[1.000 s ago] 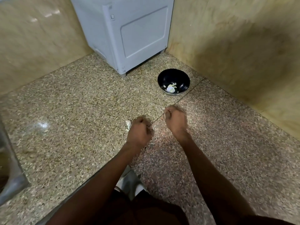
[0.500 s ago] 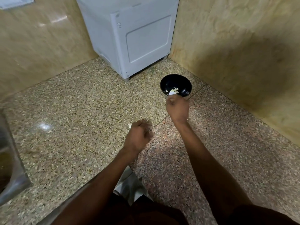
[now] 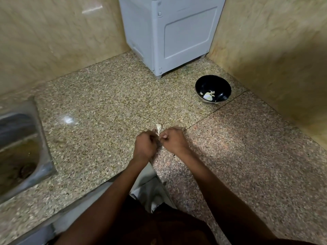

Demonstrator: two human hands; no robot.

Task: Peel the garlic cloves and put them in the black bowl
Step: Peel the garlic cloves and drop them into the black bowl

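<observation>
Garlic cloves, pale and peeled [image 3: 208,96], lie in round black bowl [image 3: 223,85]; left hand [image 3: 145,145] and right hand [image 3: 174,140] pinch one white papery unpeeled clove [image 3: 158,128], peeling unfinished

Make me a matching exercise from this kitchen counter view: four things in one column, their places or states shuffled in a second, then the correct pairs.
Things:
1. black bowl
2. garlic
3. steel sink
4. white appliance

Places or states:
A. set into the counter at the far left
B. stands in the back corner on short feet
C. holds a few pale pieces, near the right wall
D. pinched between the left hand and right hand

Pairs: 1-C, 2-D, 3-A, 4-B
</observation>
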